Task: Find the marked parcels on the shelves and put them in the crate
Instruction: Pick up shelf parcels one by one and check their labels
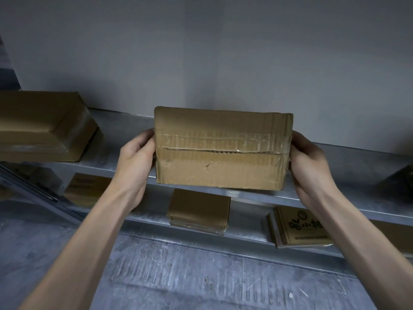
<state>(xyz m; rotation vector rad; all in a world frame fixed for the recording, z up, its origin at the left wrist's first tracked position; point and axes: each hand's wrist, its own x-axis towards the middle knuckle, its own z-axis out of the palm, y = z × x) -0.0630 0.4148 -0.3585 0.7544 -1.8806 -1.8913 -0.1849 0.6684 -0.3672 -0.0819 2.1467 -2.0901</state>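
Note:
A brown cardboard parcel (223,151) with a clear-taped seam across its face is held up in front of the upper metal shelf (125,151). My left hand (137,157) grips its left end and my right hand (309,164) grips its right end, fingers curled behind the box. The face turned to me shows no mark. No crate is in view.
A large cardboard box (42,126) lies on the upper shelf at the left. On the lower shelf (245,236) sit a small brown box (199,209), a printed flat box (299,229) and another labelled box (87,189). A dark parcel (400,184) shows at the right edge. Grey floor lies below.

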